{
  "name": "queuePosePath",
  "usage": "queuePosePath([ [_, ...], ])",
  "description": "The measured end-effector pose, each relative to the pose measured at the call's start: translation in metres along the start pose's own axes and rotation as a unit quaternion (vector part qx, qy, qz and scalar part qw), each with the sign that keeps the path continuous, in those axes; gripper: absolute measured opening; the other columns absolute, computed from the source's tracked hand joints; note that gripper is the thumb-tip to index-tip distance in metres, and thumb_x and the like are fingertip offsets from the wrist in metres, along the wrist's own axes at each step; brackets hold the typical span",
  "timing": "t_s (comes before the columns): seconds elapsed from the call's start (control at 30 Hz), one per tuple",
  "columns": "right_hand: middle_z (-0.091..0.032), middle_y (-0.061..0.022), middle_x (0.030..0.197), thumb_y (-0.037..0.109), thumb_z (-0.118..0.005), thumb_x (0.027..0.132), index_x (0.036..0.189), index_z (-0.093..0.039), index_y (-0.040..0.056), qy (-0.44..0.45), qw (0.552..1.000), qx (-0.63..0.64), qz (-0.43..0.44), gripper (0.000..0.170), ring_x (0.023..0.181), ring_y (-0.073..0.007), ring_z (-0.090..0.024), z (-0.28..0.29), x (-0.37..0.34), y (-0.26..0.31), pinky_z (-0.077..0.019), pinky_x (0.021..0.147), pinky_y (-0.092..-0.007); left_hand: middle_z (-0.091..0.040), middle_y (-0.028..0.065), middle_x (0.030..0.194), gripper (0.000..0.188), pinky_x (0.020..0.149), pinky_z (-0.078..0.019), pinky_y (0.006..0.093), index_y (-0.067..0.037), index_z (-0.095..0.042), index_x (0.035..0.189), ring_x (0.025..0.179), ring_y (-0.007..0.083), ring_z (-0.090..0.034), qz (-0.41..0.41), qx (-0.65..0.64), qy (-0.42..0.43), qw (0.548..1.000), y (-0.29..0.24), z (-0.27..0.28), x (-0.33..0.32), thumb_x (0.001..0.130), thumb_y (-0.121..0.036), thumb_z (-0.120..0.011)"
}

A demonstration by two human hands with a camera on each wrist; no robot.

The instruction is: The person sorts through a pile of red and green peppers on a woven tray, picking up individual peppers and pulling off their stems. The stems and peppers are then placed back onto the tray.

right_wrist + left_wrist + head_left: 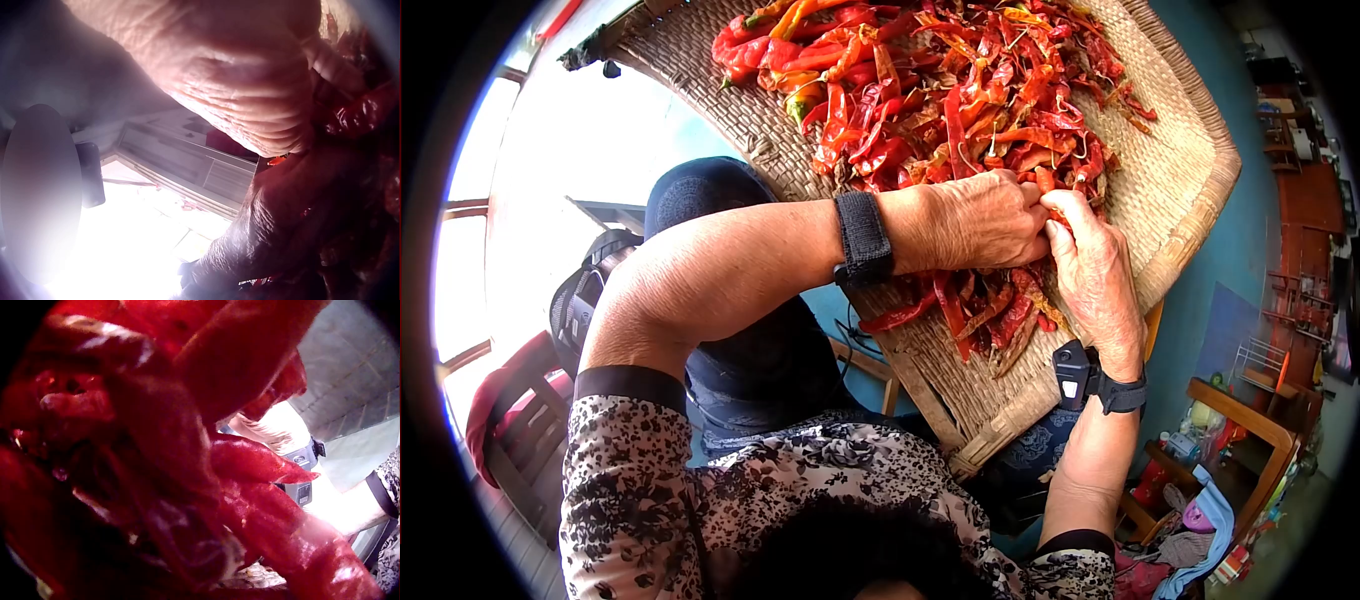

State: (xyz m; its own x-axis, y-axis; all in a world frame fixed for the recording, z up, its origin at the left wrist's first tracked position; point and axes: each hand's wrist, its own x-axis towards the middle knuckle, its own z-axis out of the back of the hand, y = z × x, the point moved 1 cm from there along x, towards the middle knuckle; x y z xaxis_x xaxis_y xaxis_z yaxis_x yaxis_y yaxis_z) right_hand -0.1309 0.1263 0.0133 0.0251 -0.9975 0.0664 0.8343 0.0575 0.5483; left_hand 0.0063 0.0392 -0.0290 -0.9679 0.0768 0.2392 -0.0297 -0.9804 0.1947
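A heap of red chilli peppers, many wrinkled and dried, is spread on a woven tray. Over its near part my two hands meet, fingertips together. My left hand reaches in from the left, back upward, its curled fingers gripping a red chilli. From the right my right hand pinches at the same chilli with thumb and forefinger; the fingers cover most of it. Chillies fill the left wrist view up close. In the right wrist view, a wrinkled palm hides much of the work.
The tray lies tilted across my lap, its thick woven rim at the right. Smoother, glossier chillies lie at the far left of the heap. A wooden chair stands at left; a wooden frame and household clutter are at right.
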Motion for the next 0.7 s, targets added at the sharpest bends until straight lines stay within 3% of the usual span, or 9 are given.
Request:
queuePosePath([
  [0.43, -0.061, -0.0215, 0.087, 0.003, -0.052, 0.092, 0.114, -0.053, 0.0049, -0.003, 1.0, -0.003, 0.01, 0.022, 0.078, -0.0399, -0.062, -0.0002, 0.0006, -0.001, -0.0468, 0.065, -0.0412, -0.058, 0.0008, 0.082, 0.015, 0.065, -0.0479, 0.0266, -0.01, -0.064, 0.09, 0.082, 0.0155, -0.055, -0.003, -0.003, -0.001, 1.0, 0.0005, -0.0018, 0.0008, 0.084, -0.021, -0.055],
  [0.5, -0.061, -0.0227, 0.09, 0.003, -0.051, 0.091, 0.11, -0.052, 0.0035, 0.018, 1.0, 0.006, -0.018, 0.019, 0.085, -0.0418, -0.06, 0.0024, 0.001, 0.0034, -0.0472, 0.07, -0.0436, -0.058, 0.001, 0.082, 0.015, 0.065, -0.048, 0.0266, -0.01, -0.064, 0.09, 0.082, 0.0156, -0.055, -0.004, -0.005, 0.001, 1.0, 0.0004, -0.0022, 0.0009, 0.085, -0.021, -0.055],
  [0.63, -0.061, -0.0227, 0.09, 0.003, -0.051, 0.091, 0.109, -0.052, 0.0034, 0.021, 1.0, 0.005, -0.016, 0.018, 0.086, -0.0419, -0.06, 0.0017, 0.0011, 0.0016, -0.0472, 0.07, -0.0436, -0.058, 0.0015, 0.082, 0.016, 0.065, -0.0482, 0.0265, -0.009, -0.064, 0.09, 0.081, 0.0158, -0.056, 0.003, -0.018, -0.009, 1.0, 0.0004, -0.004, 0.001, 0.085, -0.021, -0.055],
  [0.7, -0.061, -0.0226, 0.083, 0.004, -0.052, 0.092, 0.114, -0.053, 0.005, -0.002, 1.0, -0.005, 0.01, 0.023, 0.075, -0.039, -0.062, -0.0002, 0.0003, -0.0011, -0.0467, 0.064, -0.0412, -0.058, 0.0016, 0.082, 0.016, 0.065, -0.0483, 0.0266, -0.009, -0.064, 0.09, 0.081, 0.0158, -0.056, 0.002, -0.015, -0.012, 1.0, 0.0, -0.0046, 0.0012, 0.085, -0.021, -0.055],
])
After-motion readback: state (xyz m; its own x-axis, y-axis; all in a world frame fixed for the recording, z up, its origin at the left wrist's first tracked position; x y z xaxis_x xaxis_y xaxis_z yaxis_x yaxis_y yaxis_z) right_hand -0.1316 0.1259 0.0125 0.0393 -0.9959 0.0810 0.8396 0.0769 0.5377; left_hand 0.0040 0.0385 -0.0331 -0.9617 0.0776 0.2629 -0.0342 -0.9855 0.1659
